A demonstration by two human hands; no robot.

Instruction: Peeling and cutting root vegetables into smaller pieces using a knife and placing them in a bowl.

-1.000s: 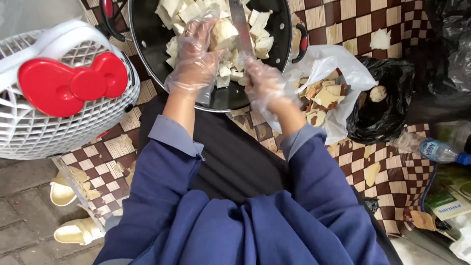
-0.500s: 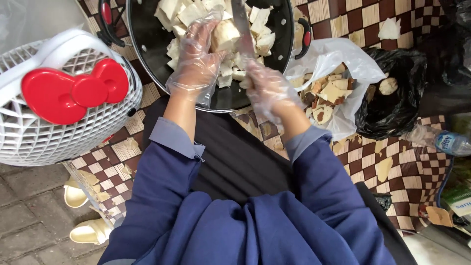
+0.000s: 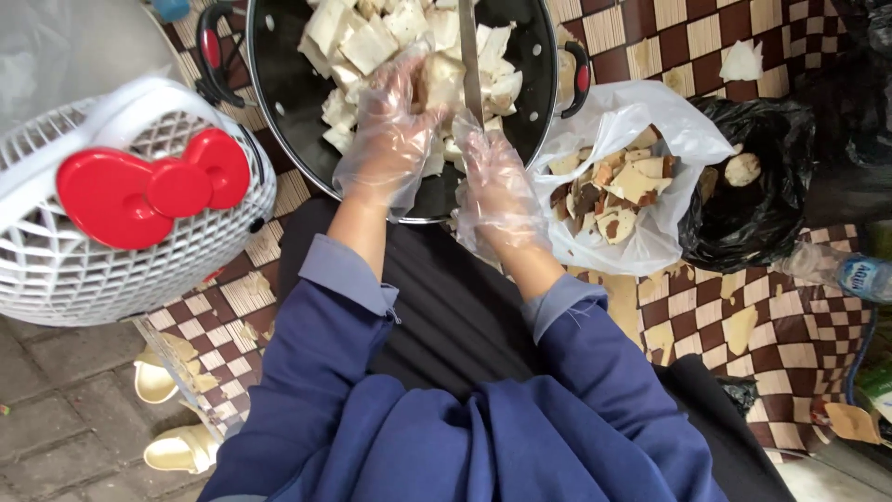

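Since the earlier frame our hands sit lower over the pan (image 3: 279, 102), knife more upright. White basket (image 3: 121, 242) with red bow at left. Our left hand (image 3: 390, 139), in a plastic glove, grips a pale chunk (image 3: 444, 79). Our right hand (image 3: 497, 181) closes on the knife (image 3: 470, 56) touching it. Peels fill the white bag (image 3: 650, 232); black bag (image 3: 743, 214) beside it.

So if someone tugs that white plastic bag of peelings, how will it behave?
The white plastic bag looks thin and crumpled, so probably floppy. Its mouth gapes open over the peelings, so scraps may spill. It likely drags light.
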